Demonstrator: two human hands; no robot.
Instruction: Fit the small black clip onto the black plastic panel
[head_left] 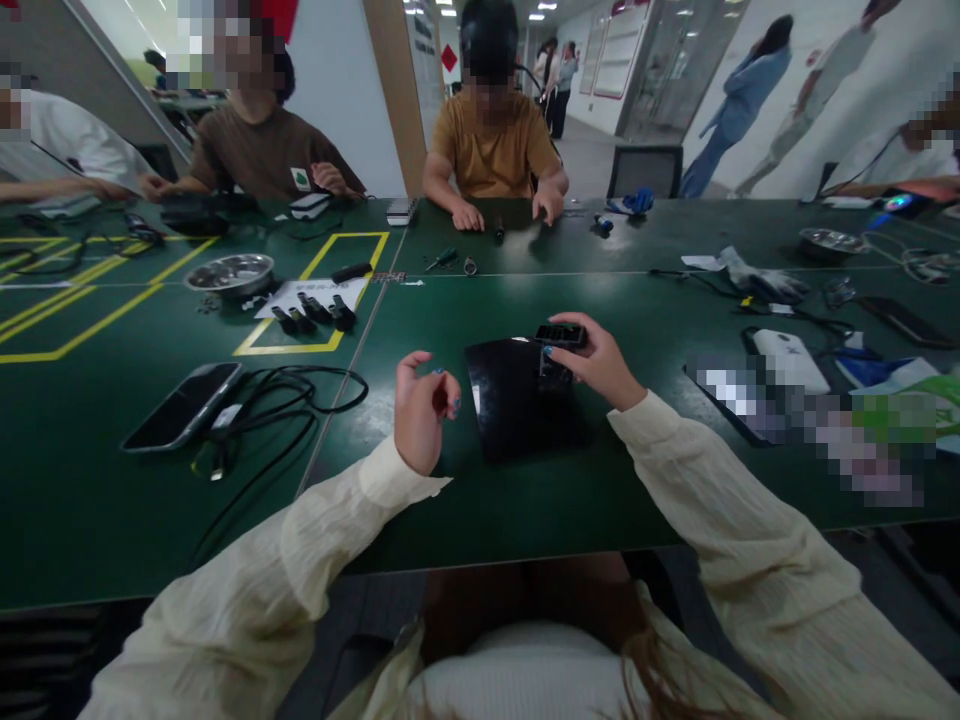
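Note:
My right hand (596,360) grips a small black rectangular device (561,335), held just above a glossy black mat (517,400) lying on the green table (465,500). A second dark part (553,375) sits under that hand on the mat. My left hand (421,408) hovers left of the mat, fingers loosely curled and apart, with nothing in it. Both arms wear cream sleeves.
A phone (182,405) with black cables (285,400) lies at left. Further back are a metal bowl (229,273), several black parts on white paper (315,308) and a screwdriver (441,259). A white box (789,358) sits at right. Other people sit across the table.

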